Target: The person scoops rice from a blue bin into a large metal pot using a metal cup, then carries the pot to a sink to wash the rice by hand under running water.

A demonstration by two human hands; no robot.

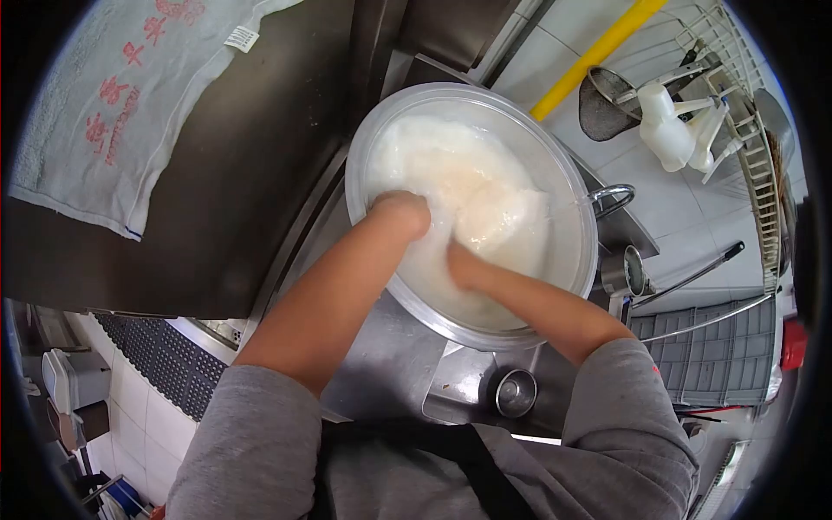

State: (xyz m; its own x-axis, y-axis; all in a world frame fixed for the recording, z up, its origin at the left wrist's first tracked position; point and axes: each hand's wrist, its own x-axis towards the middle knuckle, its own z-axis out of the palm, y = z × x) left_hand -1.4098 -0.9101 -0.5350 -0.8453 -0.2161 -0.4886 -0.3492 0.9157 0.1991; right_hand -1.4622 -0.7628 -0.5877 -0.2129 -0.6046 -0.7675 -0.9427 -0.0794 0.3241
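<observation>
A large metal pot [468, 336] with a loop handle stands in front of me, holding cloudy white water [433, 139]. A pale, lumpy mass [494, 217] shows in its middle; its kind is not clear. My left hand [403, 215] reaches into the left part of the pot, the wrist bent at the surface and the fingers hidden below. Lower and to the right, my right hand [459, 267] is sunk in the same water, blurred, with its fingers out of sight. What either hand holds under the water cannot be seen.
Beneath the pot lies a steel counter [368, 373] with a sink holding a small metal bowl [516, 393]. A steel cabinet with a draped towel [113, 95] borders the left. At the right are a yellow pipe [598, 56], a strainer [602, 104], a wire rack [763, 173] and a grey crate [715, 351].
</observation>
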